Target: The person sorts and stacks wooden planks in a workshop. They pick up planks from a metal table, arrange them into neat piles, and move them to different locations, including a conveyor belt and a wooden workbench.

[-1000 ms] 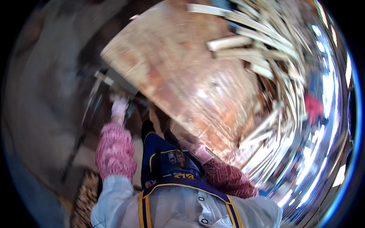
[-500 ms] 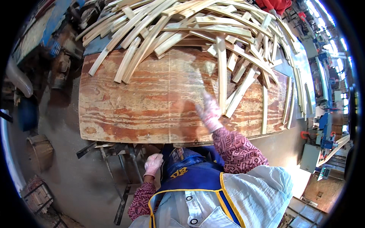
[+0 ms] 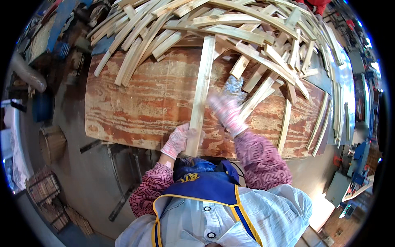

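Note:
A long pale wooden strip (image 3: 201, 88) stretches across the worktable toward me, its far end by the pile. My left hand (image 3: 177, 140), in a light pinkish-white glove, grips it near its close end, at the table's front edge. My right hand (image 3: 227, 112), gloved the same way, hovers to the right of that strip with fingers stretched out and blurred by motion; nothing shows in it. Just past the right hand, a shiny greyish-blue patch (image 3: 233, 85) shows on the board.
A large heap of wooden strips (image 3: 230, 31) covers the table's far side. Several strips lie along the right, one single strip (image 3: 284, 127) among them. Brown plywood (image 3: 131, 99) forms the tabletop. At the far right a person in red (image 3: 317, 6) stands beyond the heap.
The wooden strip has moved left and toward me, away from beside my right hand. My left hand has risen from beside the apron to grip it. My view has shifted slightly.

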The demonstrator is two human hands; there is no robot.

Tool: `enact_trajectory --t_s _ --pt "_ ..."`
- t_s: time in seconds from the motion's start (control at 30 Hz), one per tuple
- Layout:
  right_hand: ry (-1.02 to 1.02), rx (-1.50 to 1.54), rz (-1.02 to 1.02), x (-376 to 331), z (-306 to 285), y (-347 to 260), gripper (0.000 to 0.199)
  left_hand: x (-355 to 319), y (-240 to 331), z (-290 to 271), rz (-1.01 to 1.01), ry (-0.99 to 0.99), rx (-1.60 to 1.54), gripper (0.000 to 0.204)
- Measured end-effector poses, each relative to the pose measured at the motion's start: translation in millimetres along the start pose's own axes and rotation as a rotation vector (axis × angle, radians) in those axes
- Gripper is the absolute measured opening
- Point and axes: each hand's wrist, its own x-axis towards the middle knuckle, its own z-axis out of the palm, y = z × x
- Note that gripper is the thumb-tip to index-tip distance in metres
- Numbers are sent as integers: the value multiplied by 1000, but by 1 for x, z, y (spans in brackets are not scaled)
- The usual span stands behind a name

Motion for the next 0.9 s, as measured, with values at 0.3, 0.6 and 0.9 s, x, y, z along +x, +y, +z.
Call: enact_trajectory --t_s 0.3,0.6,0.9 --pt "30 -1192 219 165 -141 -83 62 -66 -38 -12 119 219 -75 48" --pt "-332 966 539 -55 -22 -38 58 -99 -113 -99 441 1002 917 36" --pt "-384 869 598 -158 39 -24 41 -45 -65 -28 854 538 741 82"
